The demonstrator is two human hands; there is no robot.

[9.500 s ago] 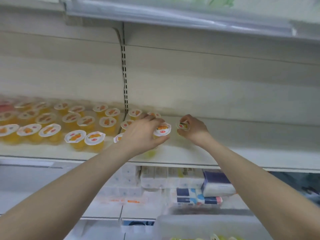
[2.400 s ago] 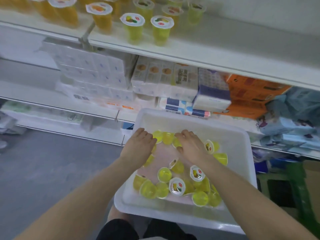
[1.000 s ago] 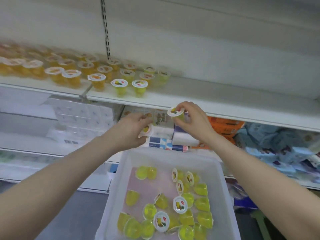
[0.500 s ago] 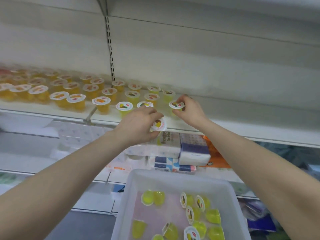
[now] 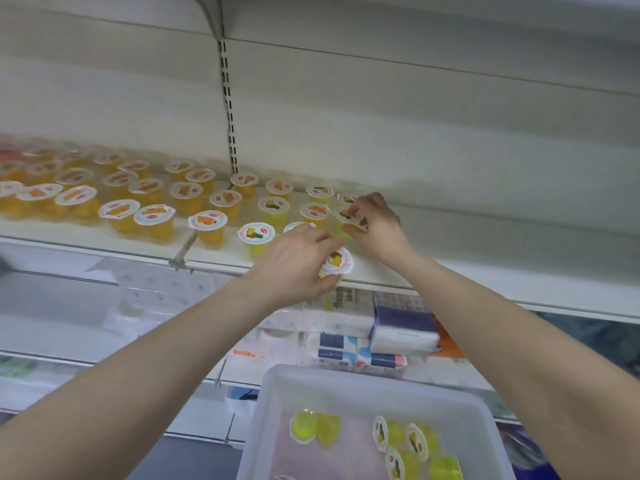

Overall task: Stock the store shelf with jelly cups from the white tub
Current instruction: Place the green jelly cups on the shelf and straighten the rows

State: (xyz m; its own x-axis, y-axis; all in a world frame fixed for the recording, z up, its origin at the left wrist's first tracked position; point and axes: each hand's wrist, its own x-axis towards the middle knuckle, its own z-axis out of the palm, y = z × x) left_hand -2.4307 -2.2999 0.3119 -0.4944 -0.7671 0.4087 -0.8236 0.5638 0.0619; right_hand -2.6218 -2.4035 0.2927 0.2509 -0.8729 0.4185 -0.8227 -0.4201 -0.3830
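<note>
Your left hand (image 5: 294,261) grips a jelly cup (image 5: 335,263) by its side, fingers curled round it, its foil lid tipped toward you. It sits at the front lip of the shelf (image 5: 485,258); whether the cup touches the shelf is not clear. Your right hand (image 5: 375,225), just beyond and to the right of the left one, pinches a second cup (image 5: 346,216) at its rim, with that cup standing among the green cups. Just left of your left hand stands another green cup (image 5: 256,237), and further left, well away from both hands, rows of orange cups (image 5: 152,220) fill the shelf. To the right of your right hand the shelf is bare white board. Below your forearms, nearer your body, the white tub (image 5: 346,375) holds loose green cups (image 5: 398,441) lying on their sides. Between the tub and your hands, on the shelf underneath, lie tissue packs (image 5: 401,327).
</note>
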